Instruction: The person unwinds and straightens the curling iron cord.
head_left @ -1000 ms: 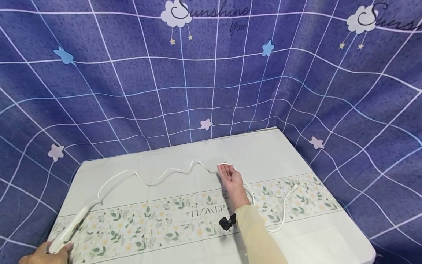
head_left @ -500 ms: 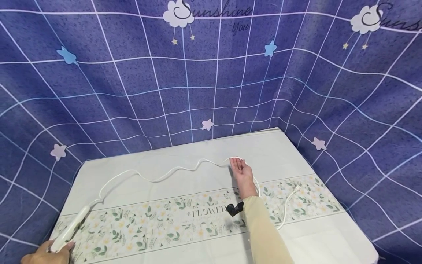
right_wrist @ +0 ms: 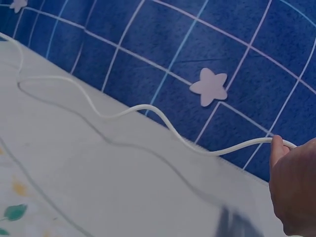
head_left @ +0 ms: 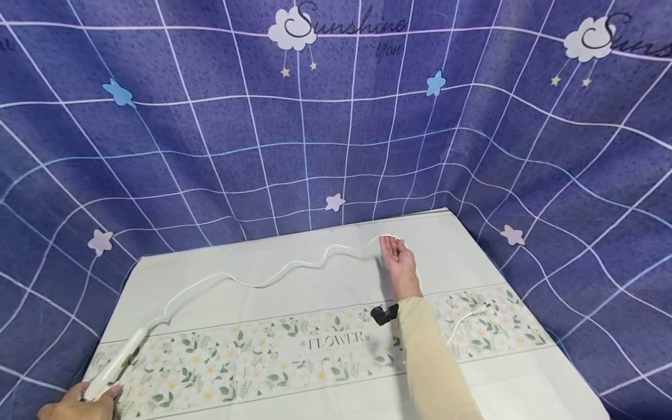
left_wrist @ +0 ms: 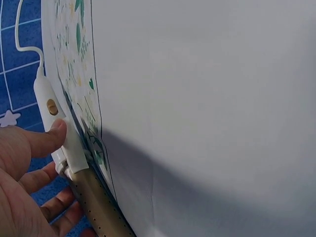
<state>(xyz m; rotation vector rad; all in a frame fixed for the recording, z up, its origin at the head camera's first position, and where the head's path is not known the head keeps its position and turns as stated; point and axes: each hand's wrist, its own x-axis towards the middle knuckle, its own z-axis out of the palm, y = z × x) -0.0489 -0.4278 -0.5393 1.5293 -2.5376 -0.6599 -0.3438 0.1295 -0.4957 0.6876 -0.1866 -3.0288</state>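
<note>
In the head view's lower left corner my left hand [head_left: 79, 402] grips a white corded hair styling iron [head_left: 118, 364]. The left wrist view shows its handle [left_wrist: 74, 143] under my thumb, with a gold switch [left_wrist: 52, 106] and a gold barrel [left_wrist: 101, 202] dotted with small holes. From the handle a wavy white power cord [head_left: 257, 286] runs right across the table. My right hand [head_left: 399, 268] holds this cord at the fingertips, raised off the surface near the back. Beyond the hand the cord goes behind the forearm, and its plug end [head_left: 482, 309] lies at the right.
A white tablecloth [head_left: 252, 367] with a printed flower band and the word FLOWER covers the table. Behind and to the right hangs a blue gridded curtain [head_left: 336, 128] with stars and clouds. A black wrist mount [head_left: 385, 314] sits on the right sleeve.
My right hand has moved right and toward the table's back, drawing the wavy cord straighter and higher. The left hand keeps its grip on the hair styling iron, almost still.
</note>
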